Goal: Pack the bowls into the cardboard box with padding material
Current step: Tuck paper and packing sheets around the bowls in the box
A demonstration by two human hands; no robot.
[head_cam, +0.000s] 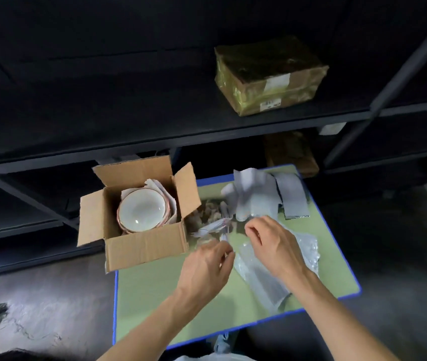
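An open cardboard box (143, 247) stands at the left edge of a small green table (155, 287). Inside it a stack of white bowls (142, 210) with reddish rims sits upright, with white paper (166, 194) tucked behind it. Right of the box lies a heap of crumpled paper padding (213, 225). My left hand (207, 267) pinches a strip of that paper at its fingertips. My right hand (272, 243) hovers just right of it with curled fingers, over a clear plastic bag (261, 277); whether it holds anything is unclear.
White foam sheets (254, 196) and a grey sheet (294, 199) lie at the table's far side. A dark metal shelf unit (155, 142) rises behind, with a taped brown parcel (269, 76) on it. Concrete floor (43, 308) lies to the left.
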